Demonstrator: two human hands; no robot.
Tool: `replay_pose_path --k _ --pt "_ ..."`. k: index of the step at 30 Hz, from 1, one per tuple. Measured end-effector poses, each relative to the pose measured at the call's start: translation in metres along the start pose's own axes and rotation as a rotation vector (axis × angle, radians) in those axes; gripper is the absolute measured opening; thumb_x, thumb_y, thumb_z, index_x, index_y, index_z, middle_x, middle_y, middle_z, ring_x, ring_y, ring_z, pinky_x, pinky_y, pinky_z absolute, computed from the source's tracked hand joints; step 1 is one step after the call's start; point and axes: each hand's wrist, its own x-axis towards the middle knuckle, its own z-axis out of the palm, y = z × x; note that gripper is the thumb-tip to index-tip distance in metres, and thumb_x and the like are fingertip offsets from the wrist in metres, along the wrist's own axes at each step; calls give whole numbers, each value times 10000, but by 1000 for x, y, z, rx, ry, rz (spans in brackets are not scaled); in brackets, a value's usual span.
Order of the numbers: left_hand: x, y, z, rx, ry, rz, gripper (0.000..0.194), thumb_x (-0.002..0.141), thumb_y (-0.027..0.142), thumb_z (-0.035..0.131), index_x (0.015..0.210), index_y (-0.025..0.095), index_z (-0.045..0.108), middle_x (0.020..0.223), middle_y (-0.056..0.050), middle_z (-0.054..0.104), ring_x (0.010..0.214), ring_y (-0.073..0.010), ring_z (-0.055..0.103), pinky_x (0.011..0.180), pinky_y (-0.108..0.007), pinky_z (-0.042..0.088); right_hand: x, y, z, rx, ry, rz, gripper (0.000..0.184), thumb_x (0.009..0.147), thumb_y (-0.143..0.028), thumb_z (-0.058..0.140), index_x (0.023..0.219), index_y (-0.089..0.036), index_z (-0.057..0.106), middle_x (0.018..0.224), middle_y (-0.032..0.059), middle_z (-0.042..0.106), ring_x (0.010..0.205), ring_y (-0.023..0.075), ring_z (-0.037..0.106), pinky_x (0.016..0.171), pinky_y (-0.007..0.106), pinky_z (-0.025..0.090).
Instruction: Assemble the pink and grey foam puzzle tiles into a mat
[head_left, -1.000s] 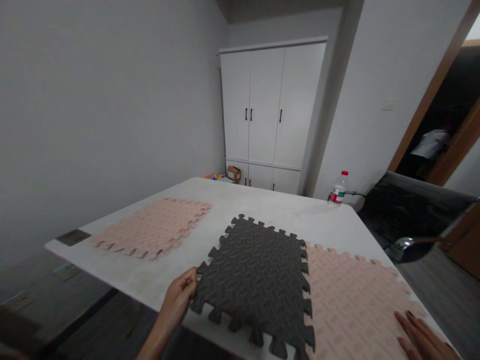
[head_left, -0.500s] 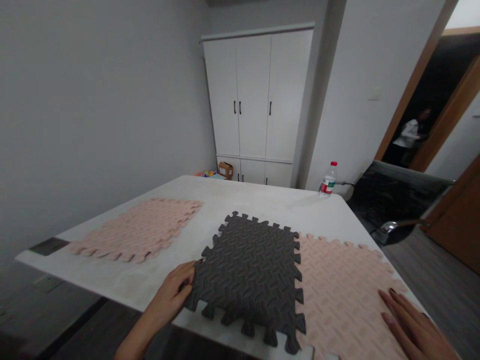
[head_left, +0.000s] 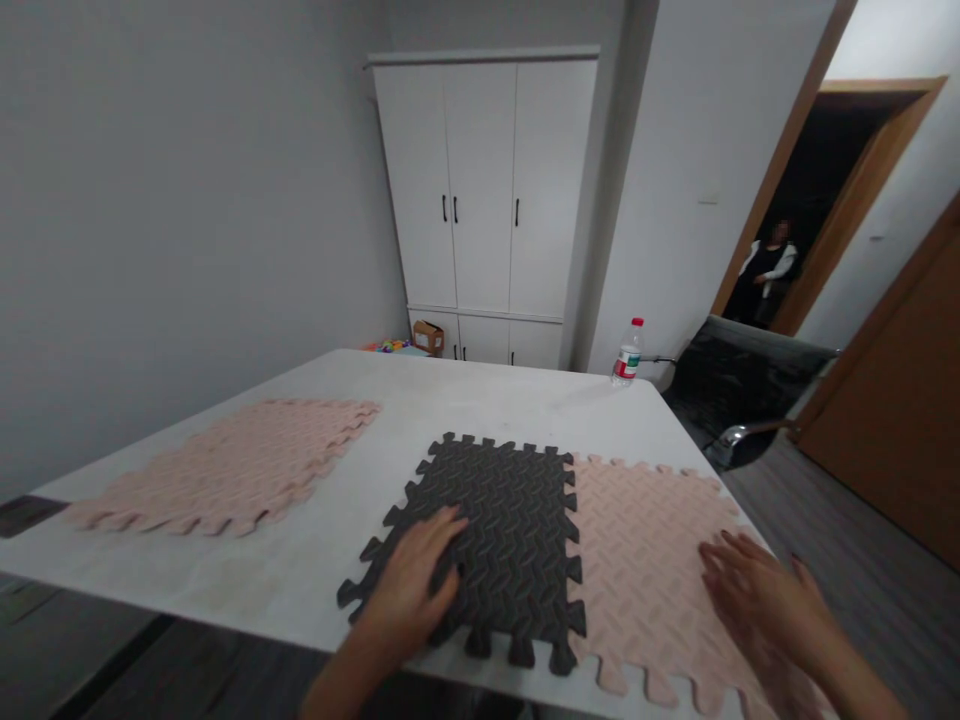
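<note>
A dark grey foam puzzle mat tile (head_left: 502,520) lies flat on the white table (head_left: 465,400), its right edge interlocked with a pink foam tile (head_left: 645,560). My left hand (head_left: 416,590) lies flat on the grey tile's near left part, fingers stretched out. My right hand (head_left: 757,595) rests open on the pink tile's near right corner, fingers spread. A second pink foam tile (head_left: 225,465) lies apart at the table's left side.
A plastic water bottle (head_left: 627,353) stands at the table's far right corner. A black office chair (head_left: 739,385) sits beside it. White cabinets (head_left: 480,200) line the far wall. A person (head_left: 766,272) stands in the doorway at the right.
My left hand let go of the grey tile's left edge and now presses flat on top of it. The grey tile settled flat against the pink one. My right hand slid further onto the pink tile.
</note>
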Motion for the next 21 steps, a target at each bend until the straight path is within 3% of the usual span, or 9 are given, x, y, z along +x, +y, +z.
replay_pose_path --k 3,5,9,14,21 --pt "10 63 37 -9 -117 212 590 828 153 373 1399 264 278 1459 -6 326 1338 -183 290 1106 -438 252 44 -62 -24 79 -10 -167 528 871 -391 296 1326 -164 440 1383 127 417 1262 282 383 1036 544 231" --pt "11 91 60 3 -154 279 655 823 174 411 1433 251 184 1481 -13 261 1351 -211 259 1101 -466 259 76 -109 -29 189 -53 -329 560 897 -363 230 1401 -130 301 1448 113 313 1311 236 305 1055 457 243" --pt "11 104 84 34 -154 309 702 833 247 440 1446 258 97 1490 -7 203 1362 -273 211 1087 -542 245 118 -173 -2 188 -160 -367 594 913 -391 163 1420 -89 222 1492 109 201 1366 222 162 1089 453 145" --pt "16 96 86 30 -152 336 705 816 268 482 1440 262 153 1463 -18 260 1332 -283 288 1072 -501 296 127 -183 39 159 -219 -330 683 904 -506 92 1432 -82 181 1495 109 174 1379 227 98 1099 454 70" --pt "18 107 90 -37 -106 218 612 808 213 471 1395 277 309 1413 3 374 1303 -278 347 1058 -514 323 126 -179 38 170 -227 -351 796 862 -628 85 1436 -82 161 1497 122 161 1382 234 71 1103 438 29"
